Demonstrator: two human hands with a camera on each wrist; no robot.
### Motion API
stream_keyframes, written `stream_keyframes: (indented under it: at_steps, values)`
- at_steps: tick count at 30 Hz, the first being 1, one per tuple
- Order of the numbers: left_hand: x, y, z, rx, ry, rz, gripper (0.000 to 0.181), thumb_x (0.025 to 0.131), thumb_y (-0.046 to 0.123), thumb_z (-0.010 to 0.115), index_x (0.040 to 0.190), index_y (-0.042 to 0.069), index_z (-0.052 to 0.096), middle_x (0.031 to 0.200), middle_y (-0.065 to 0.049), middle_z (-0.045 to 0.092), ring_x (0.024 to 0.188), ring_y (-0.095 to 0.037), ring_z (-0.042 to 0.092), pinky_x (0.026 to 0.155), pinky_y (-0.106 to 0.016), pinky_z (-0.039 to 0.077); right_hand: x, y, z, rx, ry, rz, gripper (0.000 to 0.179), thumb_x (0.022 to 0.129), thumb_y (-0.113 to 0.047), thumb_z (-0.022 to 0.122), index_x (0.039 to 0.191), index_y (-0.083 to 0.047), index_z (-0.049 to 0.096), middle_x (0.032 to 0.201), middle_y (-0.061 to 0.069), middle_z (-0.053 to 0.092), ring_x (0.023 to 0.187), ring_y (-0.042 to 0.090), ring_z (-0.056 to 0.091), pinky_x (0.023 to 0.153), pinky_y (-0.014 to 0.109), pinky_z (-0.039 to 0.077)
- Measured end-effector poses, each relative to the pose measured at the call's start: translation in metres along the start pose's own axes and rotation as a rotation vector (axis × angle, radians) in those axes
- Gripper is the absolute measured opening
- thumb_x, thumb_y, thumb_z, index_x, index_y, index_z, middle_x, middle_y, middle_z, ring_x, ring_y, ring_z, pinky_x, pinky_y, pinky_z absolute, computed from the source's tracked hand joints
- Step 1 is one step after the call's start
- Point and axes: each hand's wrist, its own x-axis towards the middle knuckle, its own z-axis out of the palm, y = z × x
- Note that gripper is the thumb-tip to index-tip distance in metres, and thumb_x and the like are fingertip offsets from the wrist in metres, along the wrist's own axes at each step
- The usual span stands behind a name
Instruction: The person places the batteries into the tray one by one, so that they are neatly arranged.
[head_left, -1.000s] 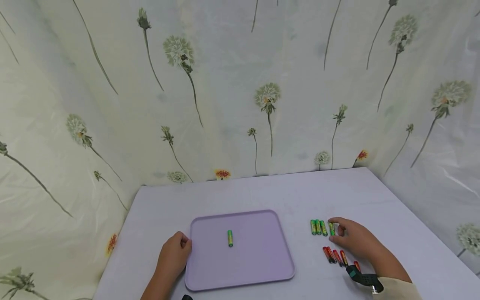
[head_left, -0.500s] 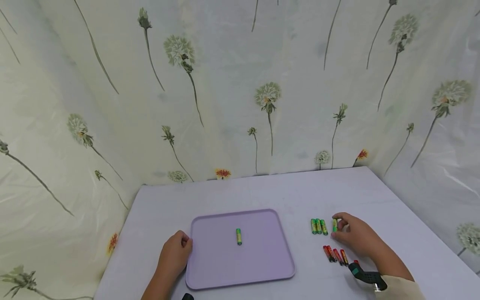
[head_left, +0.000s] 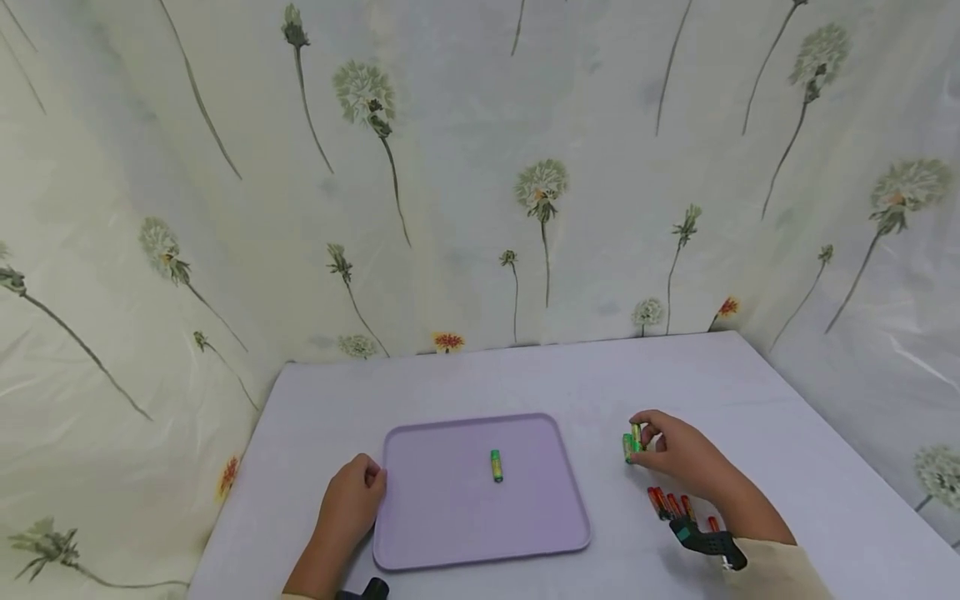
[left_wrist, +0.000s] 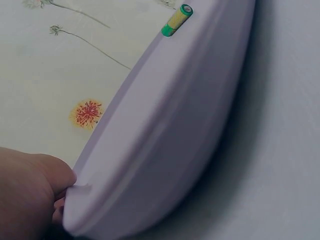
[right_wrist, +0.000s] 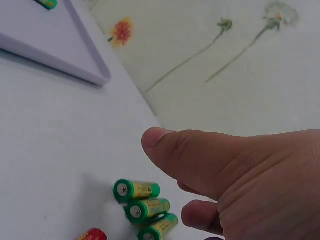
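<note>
A lavender tray (head_left: 442,529) lies on the table. The left hand (head_left: 352,498) pinches its rim at 9 o'clock. Beyond the tray, towards 2 o'clock, the right hand (head_left: 678,452) holds a partly hidden green battery (head_left: 636,432) between thumb and fingertips, long axis near 12-to-6. Another battery (head_left: 497,467), just towards 1 o'clock from the tray's centre, points likewise: green-ended, yellow-bodied, one end metal-tipped.
</note>
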Motion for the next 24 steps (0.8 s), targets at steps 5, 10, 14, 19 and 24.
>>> stream_keyframes:
  at_steps: [5, 10, 14, 19, 24]
  values:
    - [0.002, 0.0, -0.001, 0.004, -0.004, -0.004, 0.013, 0.1, 0.019, 0.064, 0.097, 0.007, 0.064, 0.082, -0.001, 0.06, 0.073, -0.016, 0.054, 0.066, -0.032, 0.044, 0.005, -0.018, 0.008, 0.016, -0.008, -0.026, 0.061, 0.09, -0.034, 0.084, 0.135, -0.004, 0.056, 0.105, 0.004, 0.063, 0.086, 0.019, 0.055, 0.065, 0.033, 0.05]
    - [0.002, -0.001, -0.001, 0.006, -0.014, -0.01, 0.013, 0.1, 0.02, 0.064, 0.098, 0.007, 0.064, 0.083, -0.001, 0.061, 0.074, -0.016, 0.054, 0.067, -0.033, 0.045, 0.012, -0.034, 0.022, 0.021, -0.028, -0.058, 0.057, 0.089, -0.037, 0.084, 0.131, -0.007, 0.059, 0.109, 0.003, 0.064, 0.084, 0.018, 0.055, 0.063, 0.033, 0.049]
    - [0.001, -0.001, -0.002, 0.0, -0.018, -0.017, 0.013, 0.1, 0.02, 0.065, 0.099, 0.007, 0.064, 0.083, -0.001, 0.061, 0.074, -0.016, 0.054, 0.067, -0.033, 0.045, 0.023, -0.046, 0.039, -0.008, -0.045, -0.102, 0.054, 0.085, -0.035, 0.087, 0.126, -0.009, 0.062, 0.107, 0.002, 0.064, 0.082, 0.017, 0.054, 0.065, 0.033, 0.048]
    - [0.002, -0.001, -0.002, -0.002, -0.015, -0.023, 0.013, 0.1, 0.019, 0.065, 0.099, 0.006, 0.064, 0.083, -0.002, 0.061, 0.074, -0.016, 0.054, 0.067, -0.033, 0.044, 0.033, -0.062, 0.061, -0.064, -0.046, -0.11, 0.051, 0.081, -0.032, 0.091, 0.119, -0.012, 0.065, 0.102, -0.002, 0.063, 0.084, 0.016, 0.055, 0.072, 0.033, 0.049]
    - [0.003, -0.001, 0.0, -0.008, -0.012, -0.01, 0.012, 0.1, 0.019, 0.065, 0.099, 0.007, 0.064, 0.083, -0.001, 0.061, 0.074, -0.015, 0.054, 0.067, -0.033, 0.045, 0.038, -0.071, 0.072, -0.135, -0.05, -0.135, 0.047, 0.081, -0.032, 0.091, 0.117, -0.015, 0.067, 0.1, -0.005, 0.062, 0.09, 0.013, 0.055, 0.082, 0.037, 0.05]
